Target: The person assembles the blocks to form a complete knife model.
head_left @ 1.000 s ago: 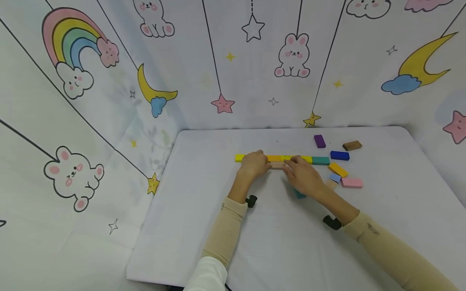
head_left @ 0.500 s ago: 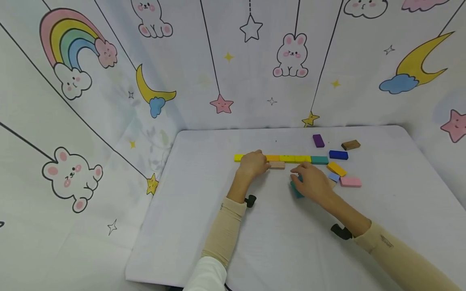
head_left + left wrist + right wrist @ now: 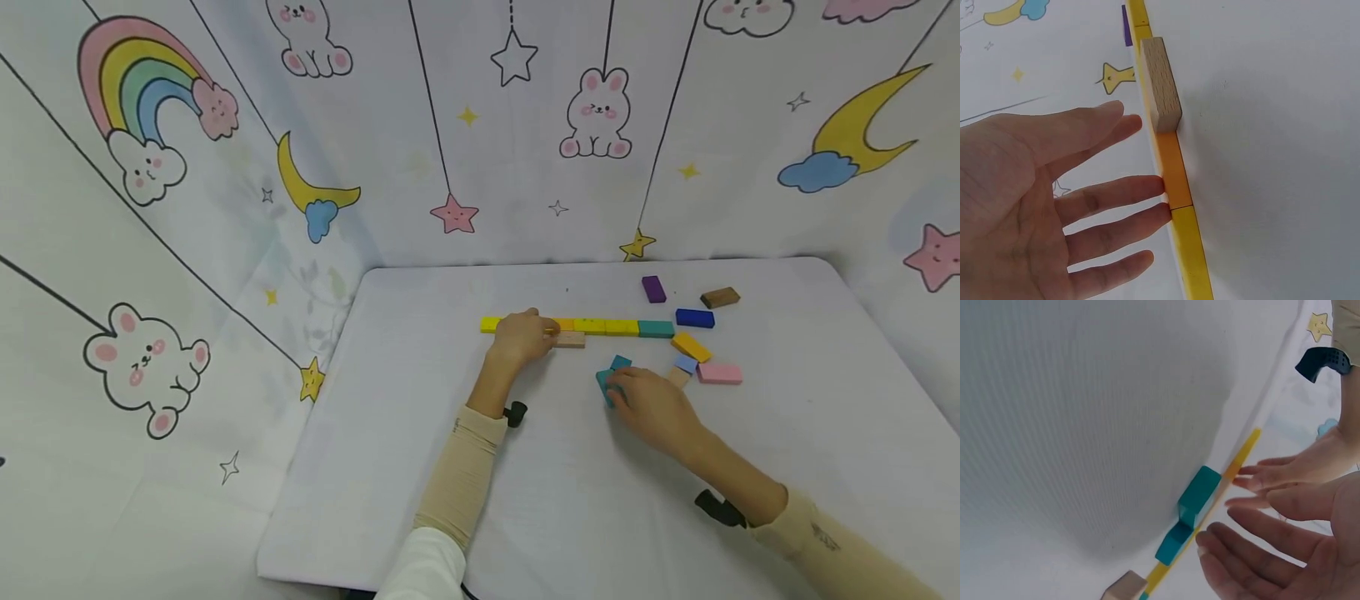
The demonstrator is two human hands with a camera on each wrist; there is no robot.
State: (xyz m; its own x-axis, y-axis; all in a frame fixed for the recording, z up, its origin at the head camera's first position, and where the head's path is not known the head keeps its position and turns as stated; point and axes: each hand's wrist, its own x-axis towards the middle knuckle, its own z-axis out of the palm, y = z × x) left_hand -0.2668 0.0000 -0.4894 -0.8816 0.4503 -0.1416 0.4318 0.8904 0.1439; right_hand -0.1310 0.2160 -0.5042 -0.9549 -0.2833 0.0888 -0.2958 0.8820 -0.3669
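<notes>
A straight row of wooden blocks, with a yellow block (image 3: 622,327), an orange block (image 3: 1175,172) and a teal end block (image 3: 656,329), runs across the table. My left hand (image 3: 522,337) is at its left part; in the left wrist view two fairly straight fingertips touch the row's side. Along the row's near side lies a plain wood block (image 3: 570,340), just beyond the thumb. My right hand (image 3: 656,408) is over a teal block (image 3: 603,385), fingers loosely bent and not closed round it. A smaller blue-teal block (image 3: 1174,544) lies against that one.
Right of my right hand lie a beige block (image 3: 678,377), a light blue block (image 3: 686,364), a pink block (image 3: 720,374) and an orange-yellow block (image 3: 691,347). Farther back are a blue block (image 3: 694,318), a brown block (image 3: 720,297) and a purple block (image 3: 654,289).
My right hand has left the plain wood block at the row and moved toward me and right, to the loose teal blocks. My left hand stays at the row.
</notes>
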